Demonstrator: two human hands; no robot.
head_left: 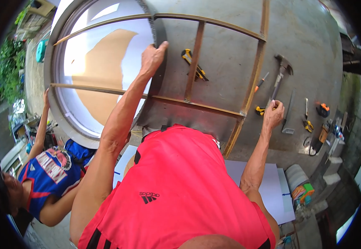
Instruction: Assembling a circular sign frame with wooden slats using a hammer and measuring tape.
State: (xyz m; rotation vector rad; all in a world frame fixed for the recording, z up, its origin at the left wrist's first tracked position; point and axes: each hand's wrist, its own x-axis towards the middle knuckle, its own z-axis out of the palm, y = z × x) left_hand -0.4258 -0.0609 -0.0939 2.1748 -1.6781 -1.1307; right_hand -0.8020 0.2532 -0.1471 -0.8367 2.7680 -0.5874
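Observation:
My left hand (153,59) grips the right edge of a large round grey ring (52,68), its fingers curled over the rim. Brown metal bars (197,103) form a rectangular frame that runs from across the ring to the right over the grey metal table (226,54). My right hand (274,114) is closed round the handle end of a claw hammer (278,81), whose head points away from me. I cannot tell whether the hammer rests on the table. A co-worker's hand (46,98) touches the ring's outer left side.
A yellow-black utility knife (195,65) lies within the frame. Right of it are an orange-handled screwdriver (262,82), a try square (289,112), another cutter (307,114), a tape measure (323,110) and an angle grinder (323,135). A co-worker (53,174) stands at left.

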